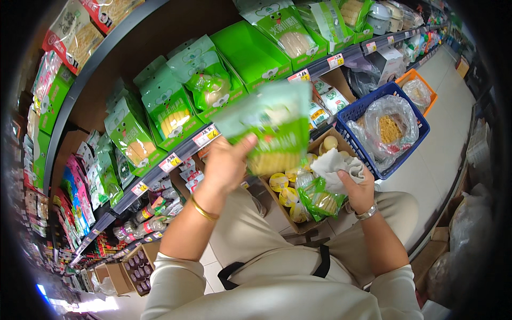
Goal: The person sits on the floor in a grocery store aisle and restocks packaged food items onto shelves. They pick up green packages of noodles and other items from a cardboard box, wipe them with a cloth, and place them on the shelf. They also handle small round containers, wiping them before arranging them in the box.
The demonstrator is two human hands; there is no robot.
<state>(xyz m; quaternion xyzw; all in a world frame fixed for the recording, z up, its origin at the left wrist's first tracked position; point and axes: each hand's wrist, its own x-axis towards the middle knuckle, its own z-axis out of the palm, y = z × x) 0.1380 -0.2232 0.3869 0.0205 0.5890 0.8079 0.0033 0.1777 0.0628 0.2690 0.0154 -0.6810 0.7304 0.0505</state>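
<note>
My left hand [226,162], with a gold bangle at the wrist, grips the edge of a green and white food pouch [276,132], blurred, its yellowish contents at the bottom. My right hand [358,186], wearing a metal watch, holds a crumpled white cloth [338,170]. Just below the cloth, another green pouch [322,200] lies on a cardboard box [298,226] of yellow-lidded cups [279,182]. Behind my left hand, a shelf bears green display trays with similar pouches [210,86]; one green tray [252,52] stands without pouches.
Price tags line the shelf edge [236,122]. A blue plastic basket [384,172] with clear bags stands right of the cardboard box, an orange basket [430,106] beyond it. Packets and bottles [150,228] fill a lower shelf at left. Cartons and plastic wrap [460,232] lie at far right.
</note>
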